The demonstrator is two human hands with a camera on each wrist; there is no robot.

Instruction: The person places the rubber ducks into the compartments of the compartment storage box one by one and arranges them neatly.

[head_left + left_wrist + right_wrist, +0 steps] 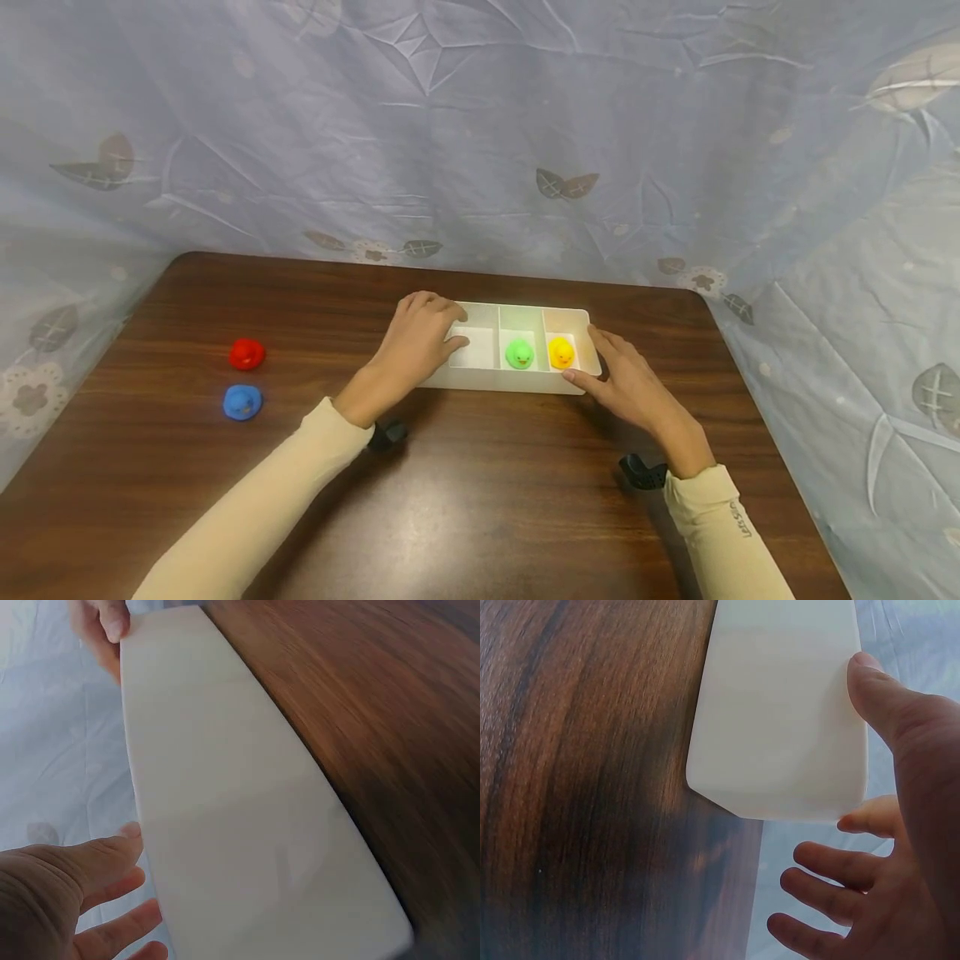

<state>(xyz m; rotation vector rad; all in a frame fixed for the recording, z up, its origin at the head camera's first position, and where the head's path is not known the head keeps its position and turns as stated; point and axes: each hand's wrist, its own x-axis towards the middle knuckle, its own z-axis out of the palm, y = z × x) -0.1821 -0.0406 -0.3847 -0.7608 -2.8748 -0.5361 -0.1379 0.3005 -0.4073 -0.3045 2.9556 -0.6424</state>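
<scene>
A white divided box sits toward the back of the table. A green toy duck and a yellow toy duck occupy separate compartments, the yellow one in the rightmost. My left hand is over the box's left end, with thumb and fingers extended around the rim; the thumb tip meets the edge in the left wrist view. At the right end, my right hand touches the box with its thumb on the near side and index finger at the end. Its other fingers spread loosely away from the box.
Off to the left on the brown wooden table are a red toy duck and a blue toy duck. A pale patterned cloth hangs behind the table and along its sides.
</scene>
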